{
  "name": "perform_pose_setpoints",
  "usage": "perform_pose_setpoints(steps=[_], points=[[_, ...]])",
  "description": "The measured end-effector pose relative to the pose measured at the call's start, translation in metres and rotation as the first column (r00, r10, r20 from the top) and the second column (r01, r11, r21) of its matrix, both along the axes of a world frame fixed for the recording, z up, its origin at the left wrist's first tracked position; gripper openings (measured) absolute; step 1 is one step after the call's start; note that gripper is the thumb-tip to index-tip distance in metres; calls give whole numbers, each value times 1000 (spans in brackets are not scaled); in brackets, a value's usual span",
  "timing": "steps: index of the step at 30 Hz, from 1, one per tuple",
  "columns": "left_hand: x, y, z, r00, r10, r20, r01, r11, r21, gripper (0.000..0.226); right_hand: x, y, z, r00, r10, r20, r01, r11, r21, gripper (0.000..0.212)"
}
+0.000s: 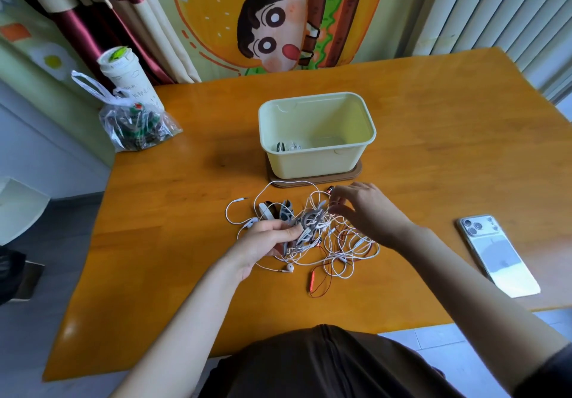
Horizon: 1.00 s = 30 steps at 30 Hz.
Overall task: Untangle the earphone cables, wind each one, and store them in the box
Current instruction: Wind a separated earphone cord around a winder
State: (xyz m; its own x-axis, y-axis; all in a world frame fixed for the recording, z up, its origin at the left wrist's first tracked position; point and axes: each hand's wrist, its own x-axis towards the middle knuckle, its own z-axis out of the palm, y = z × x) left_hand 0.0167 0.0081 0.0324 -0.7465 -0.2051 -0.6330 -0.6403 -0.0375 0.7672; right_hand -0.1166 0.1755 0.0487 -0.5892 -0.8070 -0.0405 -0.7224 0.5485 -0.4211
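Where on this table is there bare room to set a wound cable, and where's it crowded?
Free: the wood between the plastic bag and the box; the stretch right of the box, beyond the phone. Crowded: in front of the box, where left hand and right hand work the cable tangle.

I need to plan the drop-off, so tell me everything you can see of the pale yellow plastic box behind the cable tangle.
The pale yellow plastic box is a rectangular, round-cornered tub with an open top and a thick rim. It stands upright on a flat brown base on the orange wooden table. Its walls look smooth and glossy. A few white and dark earphone pieces lie in its near-left corner, and the rest of its floor is bare. Nothing else is seen touching the box.
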Motion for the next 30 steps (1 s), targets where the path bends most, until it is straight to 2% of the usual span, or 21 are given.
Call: perform_pose_setpoints(steps=[2, 4, 10, 13, 16, 20, 25, 30], points=[[-1, -2, -4, 999, 31, -8, -32, 997, -69, 25, 1, -1, 3, 974, -16, 226, 23, 999, -27, 10], [-3, -2, -5, 999, 37, -39, -42, 990, -135, 29, 5, -4, 6, 942, -35, 335, 58, 997, -59, 13], [-10, 5, -8, 985, 93, -147, -138, 931, -337, 29, 16, -13, 8, 935, -89, 344, 143, 981, -134, 22], [-12, 8, -3, 980, 76, -181, -134, 935, -328, 28, 16, -16, 9, 933, -175, 315, 244, 950, -196, 24], [-13, 8, 1, 984, 24, -176, -80, 946, -314, 22, 8, -17, 7, 915, -253, 313, 322, 927, -194, 27], [-14, 8, 1, 986, 19, -168, -70, 952, -299, 20, 5, -19, 7, 874, -304, 379, 387, 907, -167, 29], [-16, 7, 1, 978, 17, -206, -91, 930, -356, 19, 9, -23, 9, 818, -306, 488, 437, 881, -180, 32], [-16, 5, 0, 969, -20, -246, -78, 922, -381, 20, 9, -26, 11, 734, -328, 594, 533, 821, -204, 33]])
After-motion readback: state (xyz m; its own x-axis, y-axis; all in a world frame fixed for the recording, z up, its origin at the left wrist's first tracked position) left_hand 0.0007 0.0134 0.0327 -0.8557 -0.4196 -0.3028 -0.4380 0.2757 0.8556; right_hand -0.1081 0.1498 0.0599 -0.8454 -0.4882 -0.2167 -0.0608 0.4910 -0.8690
